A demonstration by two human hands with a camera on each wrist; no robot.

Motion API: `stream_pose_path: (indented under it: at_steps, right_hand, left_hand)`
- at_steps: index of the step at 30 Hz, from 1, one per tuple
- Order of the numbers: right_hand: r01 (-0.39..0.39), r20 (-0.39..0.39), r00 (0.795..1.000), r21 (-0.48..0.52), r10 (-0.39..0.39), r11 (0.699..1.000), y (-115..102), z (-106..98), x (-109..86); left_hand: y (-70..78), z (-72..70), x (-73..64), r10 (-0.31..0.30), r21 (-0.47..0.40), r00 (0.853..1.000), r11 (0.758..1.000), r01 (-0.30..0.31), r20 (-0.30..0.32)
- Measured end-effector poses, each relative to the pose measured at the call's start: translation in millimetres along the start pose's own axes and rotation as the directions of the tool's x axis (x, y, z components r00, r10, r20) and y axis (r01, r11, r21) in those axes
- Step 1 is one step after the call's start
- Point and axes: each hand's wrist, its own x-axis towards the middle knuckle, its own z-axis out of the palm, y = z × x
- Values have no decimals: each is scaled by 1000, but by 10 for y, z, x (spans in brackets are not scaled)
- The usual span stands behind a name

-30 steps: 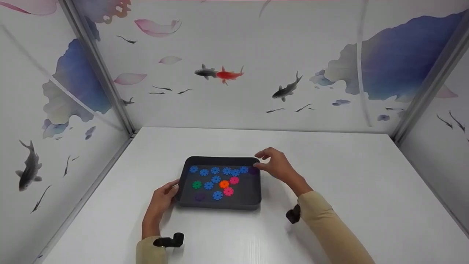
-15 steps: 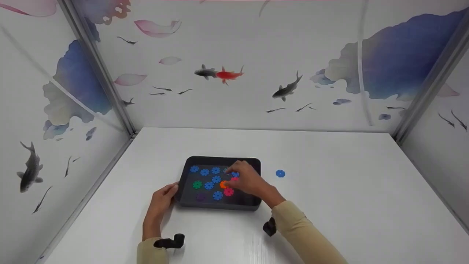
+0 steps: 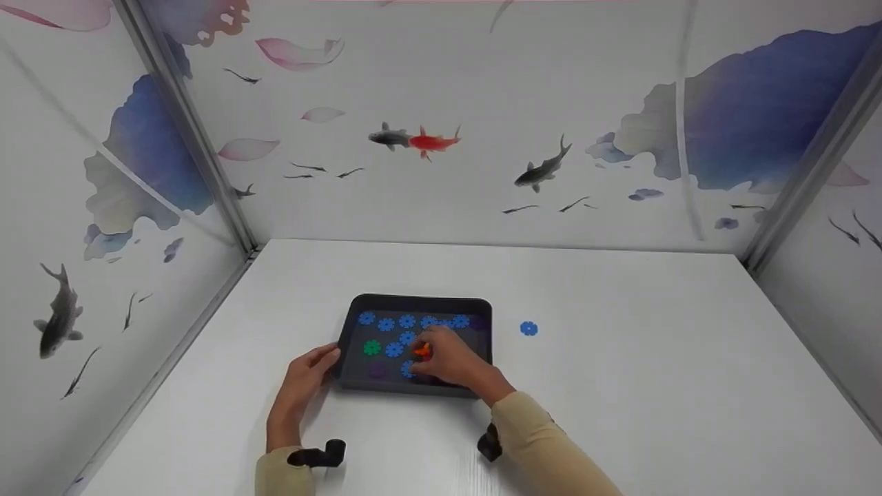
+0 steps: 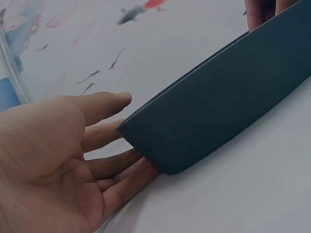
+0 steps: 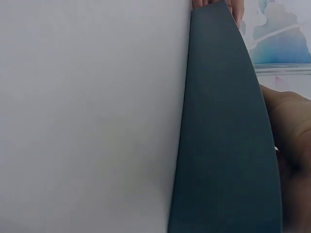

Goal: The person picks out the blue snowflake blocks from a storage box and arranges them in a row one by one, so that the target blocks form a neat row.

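A dark grey tray (image 3: 344,372) on the white table holds small notched plastic discs like snowflake building pieces, mostly blue, with a green disc (image 3: 372,348) and a dark purple disc (image 3: 377,370) among them. My left hand (image 3: 307,377) is at the tray's left end. In the left wrist view its fingers extend against the end wall, thumb raised near the rim. My right hand (image 3: 449,356) reaches inside the tray, thumb and forefinger apart. Between them shows an orange disc (image 3: 422,352), partly covered, and the thumb tip overlaps a blue disc (image 3: 406,369). The pink discs are hidden.
One blue disc (image 3: 528,328) lies on the white table (image 3: 620,344) to the right of the tray. White panels with painted fish (image 3: 432,141) enclose the table at the back and sides. In the right wrist view, the tray's wall (image 5: 223,121) blocks much of the right hand.
My right hand has moved from the tray's far right corner into its middle, then nearer the front. A blue disc previously hidden by the hand shows on the table. The left hand stays put.
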Motion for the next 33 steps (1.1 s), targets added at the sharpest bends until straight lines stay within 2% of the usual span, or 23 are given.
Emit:
stream_pose_path:
  at_steps: [4, 9, 16, 23, 26, 29, 33]
  right_hand:
    - [7, 5, 1000, -46, -7, 999, -31, 76, 16]
    - [34, 19, 999, -142, -31, 989, -47, 101, 31]
    - [60, 24, 998, -169, -57, 984, -50, 95, 63]
    - [-14, 28, 999, -164, 18, 986, -97, 109, 66]
    - [-11, 30, 999, -235, 18, 972, -125, 121, 74]
    - [24, 28, 999, -308, -16, 951, -139, 137, 81]
    - [59, 25, 998, -353, -54, 934, -150, 137, 102]
  left_hand:
    - [-27, -6, -5, 14, 0, 1000, 1000, -14, -6]
    - [-31, -17, -15, -2, 6, 1000, 1000, 2, -6]
    - [-27, -21, 0, -13, 18, 1000, 1000, 13, -7]
    - [-31, -5, 17, -25, 10, 1000, 1000, 25, -6]
    - [-29, -7, 11, -24, 8, 1000, 1000, 24, 0]
    - [-34, -10, 2, -24, 12, 1000, 1000, 24, 0]
    - [-12, -25, -1, -19, 18, 1000, 1000, 19, -1]
